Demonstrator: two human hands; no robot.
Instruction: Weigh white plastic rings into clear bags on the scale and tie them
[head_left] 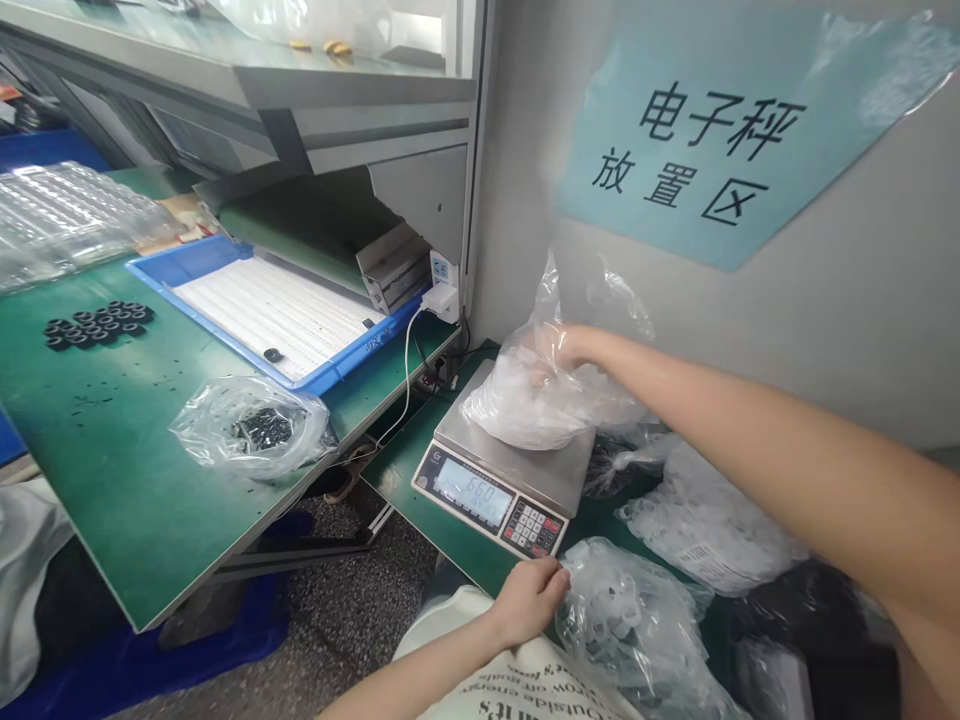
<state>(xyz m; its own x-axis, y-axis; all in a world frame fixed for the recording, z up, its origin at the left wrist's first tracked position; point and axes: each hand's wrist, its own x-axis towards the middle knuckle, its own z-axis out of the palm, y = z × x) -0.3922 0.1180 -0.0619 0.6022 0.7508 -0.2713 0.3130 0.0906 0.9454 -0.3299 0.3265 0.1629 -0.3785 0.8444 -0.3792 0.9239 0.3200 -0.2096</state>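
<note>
While my right hand (556, 356), its grip unclear, is in the bag (517, 405) on the scale (459, 432), pressing could skew the reading (478, 490); my left hand (529, 598), fingers curled together, is near the scale's front.

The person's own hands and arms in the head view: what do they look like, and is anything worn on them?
The left hand is bare, with no glove or cable visible. The right hand looks gloveless too, though clear plastic blurs it. No sleeves show on the forearms. The pale shirt has dark lettering.
</note>
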